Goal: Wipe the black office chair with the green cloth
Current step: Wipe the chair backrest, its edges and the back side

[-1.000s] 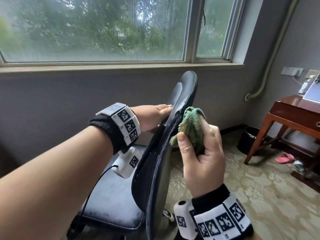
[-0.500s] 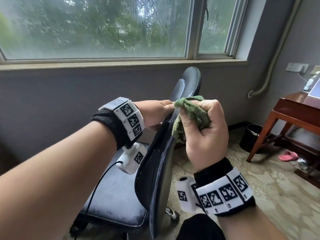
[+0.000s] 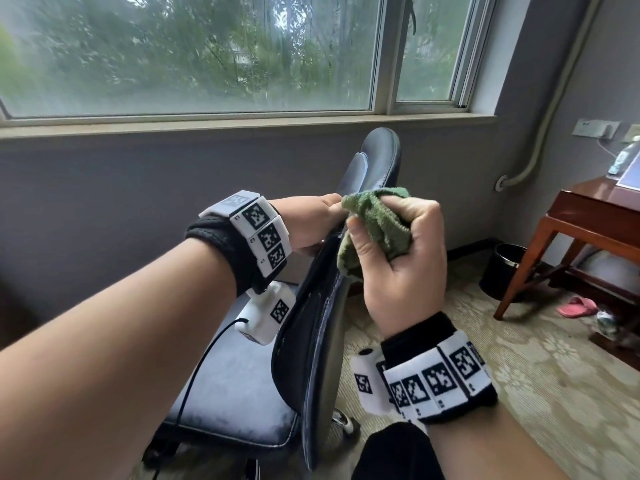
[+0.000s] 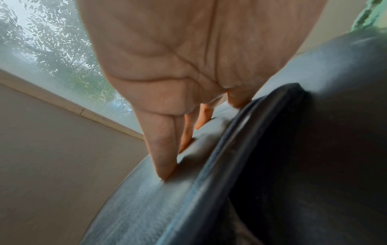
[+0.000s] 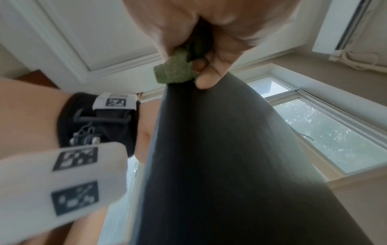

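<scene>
The black office chair stands side-on to me, its backrest (image 3: pixel 322 327) seen edge-on and its seat (image 3: pixel 232 386) to the left. My right hand (image 3: pixel 401 251) grips the bunched green cloth (image 3: pixel 374 220) and presses it on the backrest's edge, below the curved top (image 3: pixel 381 150). In the right wrist view the cloth (image 5: pixel 173 71) sits between the fingers and the dark backrest (image 5: pixel 230 165). My left hand (image 3: pixel 308 223) steadies the backrest from the left. Its straight fingers (image 4: pixel 165 162) press on the leather (image 4: pixel 146 207), with the thumb at the piping.
A wooden table (image 3: pixel 595 216) stands at the right with a black bin (image 3: pixel 505 268) beside it and a pink slipper (image 3: pixel 576 306) underneath. A grey wall and wide window (image 3: pixel 207 53) lie behind the chair. Patterned carpet (image 3: pixel 519 393) covers the floor.
My right hand has slid the cloth up the backrest's edge and closed into a tighter fist around it. The left hand has stayed on the backrest.
</scene>
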The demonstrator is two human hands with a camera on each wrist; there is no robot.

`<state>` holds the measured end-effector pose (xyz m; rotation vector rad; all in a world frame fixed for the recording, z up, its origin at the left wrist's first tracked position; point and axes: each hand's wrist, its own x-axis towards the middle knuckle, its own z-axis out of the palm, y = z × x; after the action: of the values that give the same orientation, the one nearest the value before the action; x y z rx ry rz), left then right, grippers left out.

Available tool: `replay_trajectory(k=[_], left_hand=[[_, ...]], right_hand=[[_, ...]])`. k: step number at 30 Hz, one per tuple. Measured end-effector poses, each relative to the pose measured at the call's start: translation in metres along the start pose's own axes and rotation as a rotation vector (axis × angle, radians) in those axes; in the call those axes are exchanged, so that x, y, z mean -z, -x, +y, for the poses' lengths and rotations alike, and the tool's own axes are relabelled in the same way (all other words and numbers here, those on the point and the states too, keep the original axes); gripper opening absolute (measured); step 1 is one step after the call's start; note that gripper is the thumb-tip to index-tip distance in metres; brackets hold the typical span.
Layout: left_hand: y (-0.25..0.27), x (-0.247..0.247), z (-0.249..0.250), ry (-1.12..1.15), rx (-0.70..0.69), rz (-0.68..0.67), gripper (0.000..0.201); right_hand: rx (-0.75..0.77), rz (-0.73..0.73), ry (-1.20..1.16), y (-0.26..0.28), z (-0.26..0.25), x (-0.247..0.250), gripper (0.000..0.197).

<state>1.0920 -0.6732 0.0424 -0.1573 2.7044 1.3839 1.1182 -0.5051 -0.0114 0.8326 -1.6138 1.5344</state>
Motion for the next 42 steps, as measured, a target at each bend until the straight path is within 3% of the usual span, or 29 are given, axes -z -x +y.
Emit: replay_trajectory(k=[4, 8, 10, 16, 22, 25, 27, 29, 31, 33, 36, 39, 42], left_hand=[[0.005, 0.000, 0.002, 0.000, 0.004, 0.002, 0.044], [0.006, 0.000, 0.003, -0.018, 0.044, 0.018, 0.034], [0.010, 0.000, 0.005, 0.007, 0.046, 0.016, 0.031], [0.038, 0.018, 0.010, 0.075, 0.063, -0.023, 0.032], [0.091, 0.049, 0.044, 0.112, -0.077, 0.240, 0.050], [0.128, 0.062, 0.065, -0.051, -0.119, 0.254, 0.069], [0.154, 0.071, 0.071, -0.335, -0.108, 0.248, 0.081], [0.179, 0.079, 0.073, -0.667, -0.019, 0.287, 0.076], [0.203, 0.086, 0.074, -0.799, 0.057, 0.335, 0.067], [0.225, 0.086, 0.076, -0.798, 0.081, 0.365, 0.066], [0.243, 0.074, 0.078, -0.857, 0.066, 0.391, 0.044], [0.243, 0.057, 0.072, -0.947, 0.084, 0.381, 0.050], [0.234, 0.045, 0.060, -0.904, 0.111, 0.369, 0.064]], right_hand=[[-0.075, 0.050, -0.138, -0.020, -0.005, -0.004, 0.025], [-0.343, 0.114, -0.342, -0.052, 0.015, -0.003, 0.025], [-0.417, 0.068, -0.452, -0.064, 0.023, -0.001, 0.018], [-0.335, -0.131, -0.322, -0.063, 0.015, 0.003, 0.030], [-0.297, -0.303, -0.268, -0.047, -0.037, -0.001, 0.026], [-0.291, -0.467, -0.279, -0.032, -0.064, -0.007, 0.021], [-0.237, -0.638, -0.321, -0.026, -0.083, -0.012, 0.013], [-0.172, -0.789, -0.370, -0.027, -0.104, -0.013, 0.010], [-0.124, -0.749, -0.363, -0.040, -0.109, -0.008, 0.013], [-0.145, -0.533, -0.298, -0.062, -0.092, -0.004, 0.021], [-0.225, -0.227, 0.087, -0.095, -0.056, 0.002, 0.032], [-0.323, -0.360, 0.396, -0.098, -0.041, 0.008, 0.028], [-0.260, -0.506, 0.459, -0.086, -0.054, 0.005, 0.026]])
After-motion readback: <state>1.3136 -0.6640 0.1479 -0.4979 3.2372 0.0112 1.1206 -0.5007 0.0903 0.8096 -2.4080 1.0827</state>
